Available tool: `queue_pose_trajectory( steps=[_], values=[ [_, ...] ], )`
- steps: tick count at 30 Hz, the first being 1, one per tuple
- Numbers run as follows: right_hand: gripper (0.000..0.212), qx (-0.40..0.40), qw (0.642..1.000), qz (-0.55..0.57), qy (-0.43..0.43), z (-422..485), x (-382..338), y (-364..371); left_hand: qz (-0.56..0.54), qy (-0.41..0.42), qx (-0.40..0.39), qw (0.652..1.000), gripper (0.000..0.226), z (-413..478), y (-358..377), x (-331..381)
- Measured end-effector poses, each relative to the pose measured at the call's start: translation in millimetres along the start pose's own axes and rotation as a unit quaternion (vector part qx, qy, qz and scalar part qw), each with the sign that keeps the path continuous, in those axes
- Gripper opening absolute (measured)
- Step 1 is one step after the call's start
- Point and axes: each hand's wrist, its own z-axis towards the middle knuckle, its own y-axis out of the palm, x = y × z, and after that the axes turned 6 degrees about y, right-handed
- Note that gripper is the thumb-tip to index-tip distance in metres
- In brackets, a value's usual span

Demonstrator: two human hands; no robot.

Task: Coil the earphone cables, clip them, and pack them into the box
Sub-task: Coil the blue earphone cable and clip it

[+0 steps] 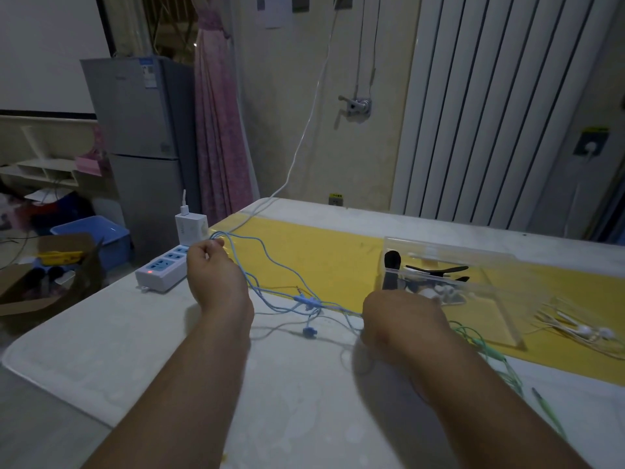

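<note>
Left hand pinches cable loops; right hand curls round its far end, likely keeping it taut for coiling. Box close by.

Bare table lay open across the lower centre of the frame. The blue cable sprawled loosely through the middle, crossing any straight path. At centre left the power strip and its upright charger lined the table edge. At right stood the clear box, with the green cable and white earphones strewn just beside it.
</note>
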Motion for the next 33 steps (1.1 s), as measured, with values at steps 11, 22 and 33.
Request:
queue_pose_trajectory(
  steps=[11, 22, 33],
  values=[
    [0.023, 0.014, 0.792, 0.603, -0.091, 20.0, -8.8, 13.2, -0.069, -0.061, -0.084, 0.992, 0.022, 5.7, 1.4, -5.4],
    [0.020, 0.082, 0.760, 0.631, -0.129, 24.2, -9.7, 12.9, 0.007, -0.027, -0.200, 0.979, 0.026, -14.4, 3.0, 5.9],
    [0.018, 0.040, 0.748, 0.650, -0.127, 24.6, -10.7, 13.9, 0.004, -0.083, -0.313, 0.946, 0.022, -22.6, 2.0, 6.1]
  ],
)
